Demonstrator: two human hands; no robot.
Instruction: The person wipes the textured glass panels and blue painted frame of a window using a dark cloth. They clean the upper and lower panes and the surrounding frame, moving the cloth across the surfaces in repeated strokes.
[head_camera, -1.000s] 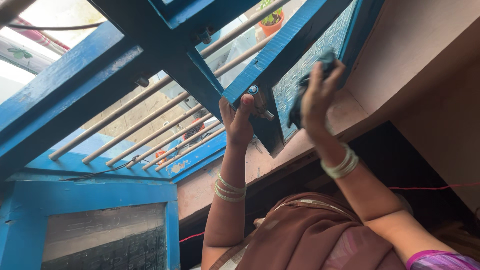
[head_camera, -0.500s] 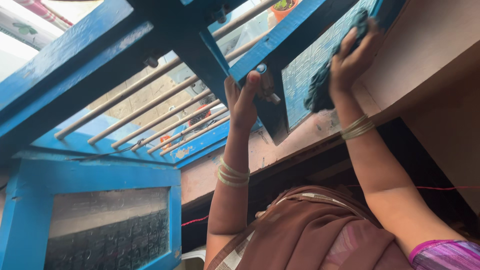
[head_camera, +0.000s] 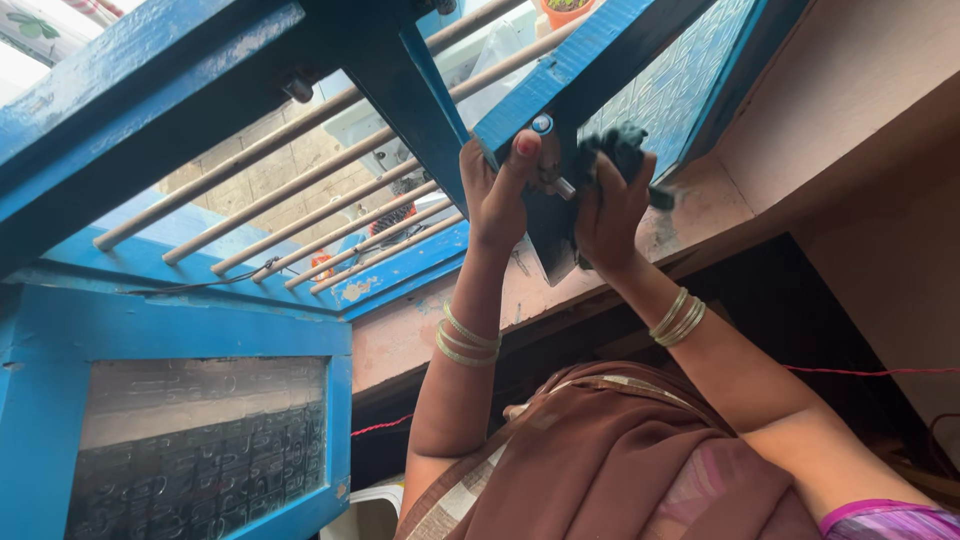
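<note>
A blue wooden window shutter (head_camera: 640, 60) with a patterned glass pane swings open above me. My left hand (head_camera: 500, 190) grips the lower edge of its frame, thumb up by a small round knob (head_camera: 541, 124). My right hand (head_camera: 608, 210) is shut on a dark cloth (head_camera: 620, 150) and presses it against the bottom corner of the shutter. Both wrists wear thin metal bangles. A brown drape covers my chest below.
Pale horizontal bars (head_camera: 300, 190) cross the window opening to the left. A second blue shutter (head_camera: 190, 440) with patterned glass hangs at lower left. A pinkish wall and ledge (head_camera: 820, 130) run along the right. An orange flowerpot (head_camera: 565, 10) sits outside at the top.
My right hand with the cloth has come down from the upper part of the glass pane to the shutter's lower corner, close to my left hand. The left hand kept its grip.
</note>
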